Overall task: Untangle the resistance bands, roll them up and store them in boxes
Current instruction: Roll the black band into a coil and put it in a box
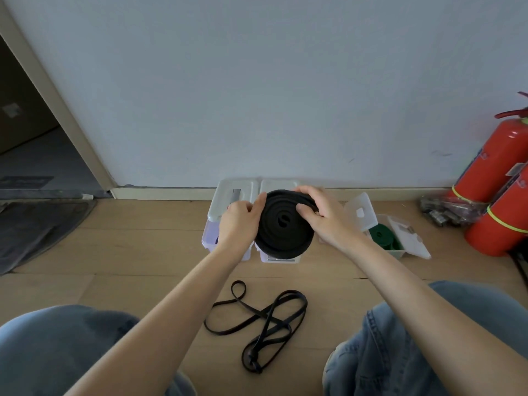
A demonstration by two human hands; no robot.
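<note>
The left hand (238, 222) grips the left edge of a rolled black band (283, 224), thumb over its top rim and fingers curled behind. The right hand (323, 215) holds the opposite edge, thumb pressed on the coil's face and fingers hooked over the upper rim. The coil is held in the air between the two hands, above a pair of lidded boxes (237, 192) that stand against the wall just beyond them. To the right of the right hand, an open box (400, 247) holds a rolled green band (381, 234). Nearer the person than both hands, a thin black band (257, 318) lies on the floor, looped and knotted at one end.

The main risk is likely the coil springing loose: the rubber stores tension, and if either hand eases its grip before the roll sits in a box, the outer turns could unwind. Both boxes under it appear closed, so freeing one hand for a lid would leave the roll held by the other alone. The knot on the floor may tighten if pulled.
</note>
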